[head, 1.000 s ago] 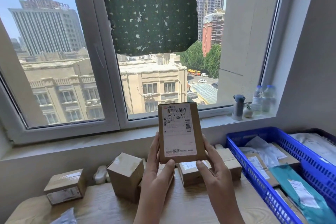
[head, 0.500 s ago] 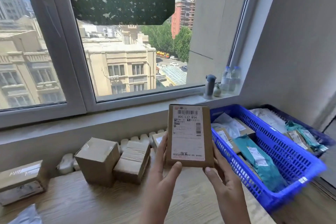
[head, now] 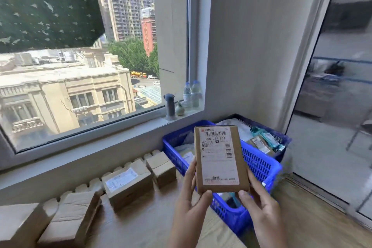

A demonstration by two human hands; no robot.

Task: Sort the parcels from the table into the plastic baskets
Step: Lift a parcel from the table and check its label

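A flat brown cardboard parcel [head: 221,159] with a white shipping label stands upright in the air in front of the bright blue plastic basket [head: 259,164], its lower edges grasped by the left hand [head: 188,205] and the right hand [head: 259,207], each with a thumb on the front face. Behind that basket, touching it, sits a darker blue plastic basket [head: 281,137] holding bagged parcels. Small brown cardboard boxes [head: 128,183] lie in a row on the pale wooden table [head: 141,223] under the windowsill.

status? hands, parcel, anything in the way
Gripping the parcel at its lower corners, left hand and right hand. Upright, not yet in the blue basket. Nothing seen in the way.
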